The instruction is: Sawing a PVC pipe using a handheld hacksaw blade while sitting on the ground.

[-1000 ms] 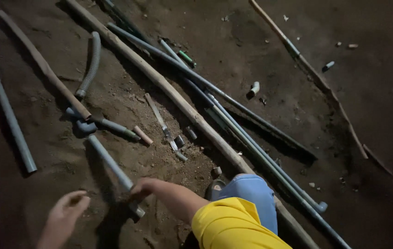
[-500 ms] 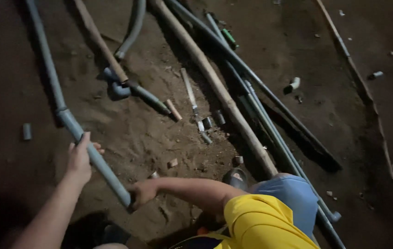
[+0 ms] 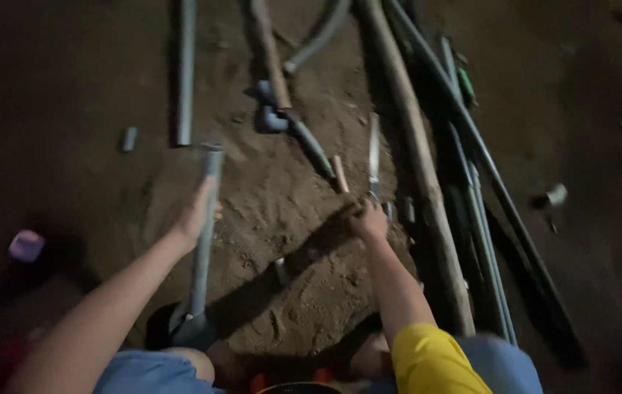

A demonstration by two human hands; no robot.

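My left hand (image 3: 192, 213) has its grip wrapped around a grey plastic pipe (image 3: 203, 241), which stands nearly upright from the dirt floor (image 3: 289, 241). My right hand (image 3: 368, 219) closes on the handle of a saw (image 3: 373, 155), its blade pointing away.

right hand (image 3: 369, 219) fingers blurred
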